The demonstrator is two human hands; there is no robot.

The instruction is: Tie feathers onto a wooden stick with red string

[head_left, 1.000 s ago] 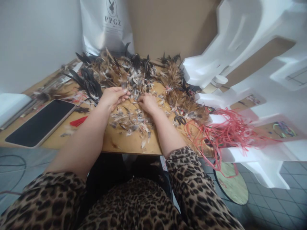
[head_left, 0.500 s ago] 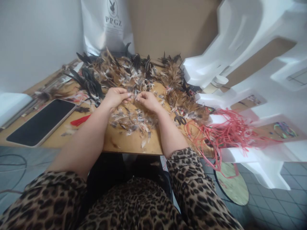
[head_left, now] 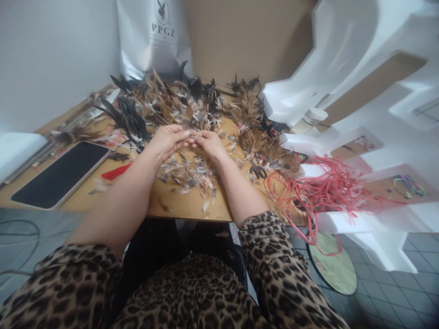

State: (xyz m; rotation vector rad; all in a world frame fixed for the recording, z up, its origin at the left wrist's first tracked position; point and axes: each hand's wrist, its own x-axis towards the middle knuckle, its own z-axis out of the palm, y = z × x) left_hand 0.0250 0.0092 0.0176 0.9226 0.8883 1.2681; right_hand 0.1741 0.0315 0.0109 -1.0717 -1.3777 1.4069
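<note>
— Starting with the left hand (head_left: 171, 139)?
— Closed into a pinch, thumb against forefinger, over the wooden table (head_left: 187, 209). Too small to tell about anything between the tips.
— And with the right hand (head_left: 208, 141)?
— Pinched closed too, palm down, right up against the left at the fingertips. Can't tell of anything held there either.
— Around them?
— Just below, towards the near edge: loose feathers (head_left: 192, 172), scattered in a pale and brown litter. Just beyond: a big feather pile (head_left: 164, 98), brown, white and black, spread across the back.
— To the left?
— A black feather bunch (head_left: 126, 118), near the wrist. Nearer, a red tuft (head_left: 115, 172) beside the forearm, then a phone (head_left: 61, 176), dark screen up.
— To the right?
— Two brown feather bunches (head_left: 267, 147), one behind the other, with black scissors (head_left: 258, 170) near the closer one. Further out, tangled red strings (head_left: 329, 187), partly over white foam pieces (head_left: 350, 224).
— Farthest back?
— A silver bag (head_left: 156, 52), upright behind the pile, printed "PPGZ".
</note>
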